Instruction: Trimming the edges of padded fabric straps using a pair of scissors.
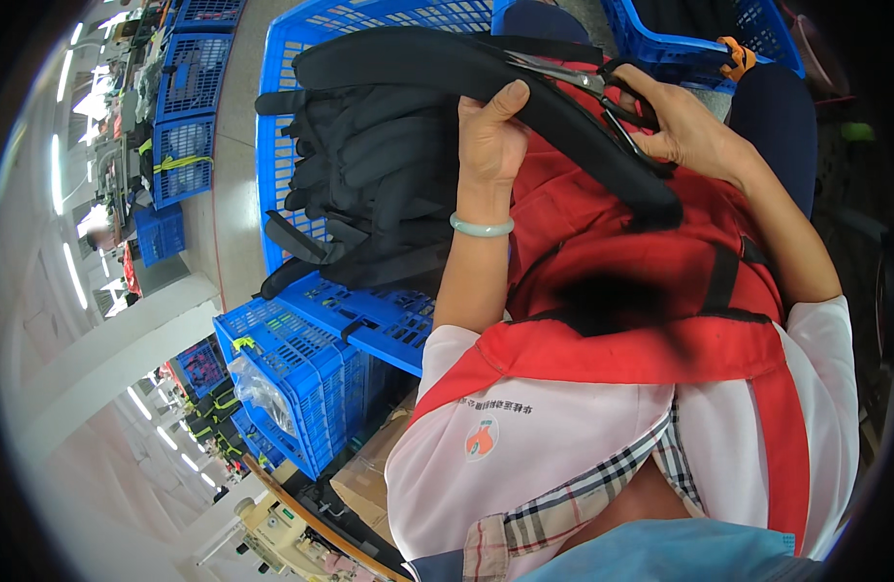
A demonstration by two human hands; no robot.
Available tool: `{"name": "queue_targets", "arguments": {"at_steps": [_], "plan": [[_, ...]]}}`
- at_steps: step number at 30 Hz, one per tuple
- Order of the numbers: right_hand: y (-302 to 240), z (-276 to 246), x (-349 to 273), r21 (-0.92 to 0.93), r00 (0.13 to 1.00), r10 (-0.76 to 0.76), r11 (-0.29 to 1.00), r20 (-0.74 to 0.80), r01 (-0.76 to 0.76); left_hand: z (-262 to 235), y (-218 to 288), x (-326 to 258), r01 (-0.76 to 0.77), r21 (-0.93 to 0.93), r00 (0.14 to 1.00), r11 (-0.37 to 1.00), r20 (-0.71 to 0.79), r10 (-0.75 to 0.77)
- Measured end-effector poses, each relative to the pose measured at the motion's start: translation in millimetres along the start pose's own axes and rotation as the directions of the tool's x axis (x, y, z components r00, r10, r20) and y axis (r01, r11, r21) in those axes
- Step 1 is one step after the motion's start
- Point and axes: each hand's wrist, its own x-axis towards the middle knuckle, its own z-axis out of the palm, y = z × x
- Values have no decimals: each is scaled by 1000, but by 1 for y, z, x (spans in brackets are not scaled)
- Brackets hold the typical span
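A long, curved black padded strap point(408, 63) lies across my lap, bending down to the right over the red apron point(553, 194). My left hand point(493, 136) is closed around its middle, with the thumb on top. In my right hand point(684, 131) is a pair of scissors point(590, 82) with black handles, my fingers through the loops. Its metal blades point left, along the strap's upper edge and close to my left thumb. Whether the blades touch the strap cannot be told.
A blue plastic crate point(270, 184) on the left holds a heap of similar black straps point(389, 155). Another blue crate point(650, 48) with an orange tie stands at the upper right. More blue crates point(301, 378) sit at the lower left, near a sewing machine point(282, 533).
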Motion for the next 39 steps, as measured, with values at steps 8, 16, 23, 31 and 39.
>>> {"name": "queue_targets", "arguments": {"at_steps": [8,16,23,31,39], "plan": [[-5,10,6,-34,989,-138,990,-49,136,-2,-8,2,-35,86,994,996,106,25],[-1,11,10,-48,993,-57,997,-100,52,8,-6,1,-64,142,997,988,43,59],[-27,-10,10,-34,995,25,999,-96,-29,11,20,15,-161,110,984,981,93,151],[-33,-34,1,4,995,97,995,10,-97,11,21,14,-142,53,990,988,-12,143],[-23,-4,-23,48,998,70,996,0,-70,19,17,9,-164,87,986,983,-16,166]]}}
